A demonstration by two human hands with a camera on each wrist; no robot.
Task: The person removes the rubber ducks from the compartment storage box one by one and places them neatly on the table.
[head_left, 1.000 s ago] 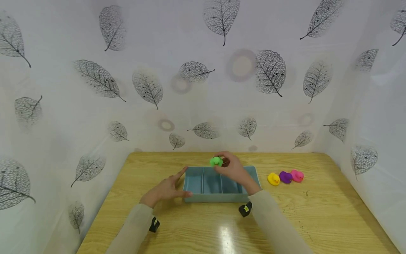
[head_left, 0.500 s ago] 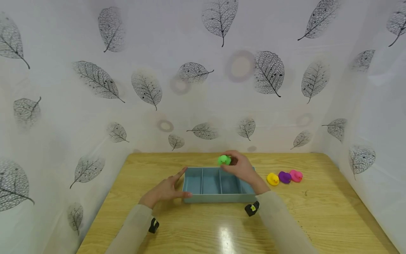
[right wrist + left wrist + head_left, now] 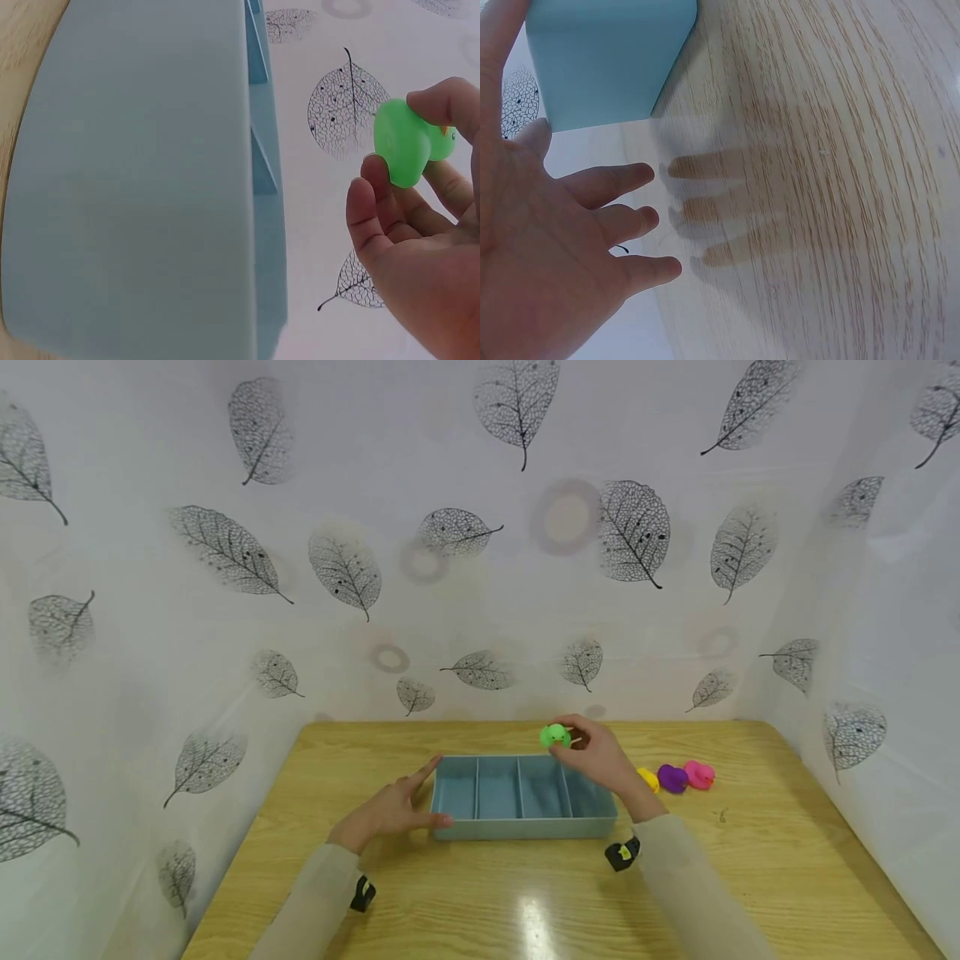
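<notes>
A light blue box (image 3: pixel 525 830) with several compartments stands lengthwise on the table. At its left end rests my left hand (image 3: pixel 386 810), thumb along the front wall and forefinger at the back corner. The other fingers (image 3: pixel 607 184) of that hand are spread out over the tabletop. Between the thumb and fingers of my right hand (image 3: pixel 600 758) is a green rubber duck (image 3: pixel 556 737), held above the box's back edge, toward its right half. The right wrist view shows the green duck (image 3: pixel 405 142) gripped beside the box wall (image 3: pixel 135 180), apart from it.
Right of the box sit a purple duck (image 3: pixel 673 778), a pink duck (image 3: pixel 700 774) and a yellow duck (image 3: pixel 648 781), the last partly hidden by my right wrist. Behind the wooden table (image 3: pixel 465 902) hangs a white leaf-patterned backdrop (image 3: pixel 480 602).
My right hand has moved to the right along the box's back edge, carrying the green rubber duck. My left hand has stayed at the box's left end.
</notes>
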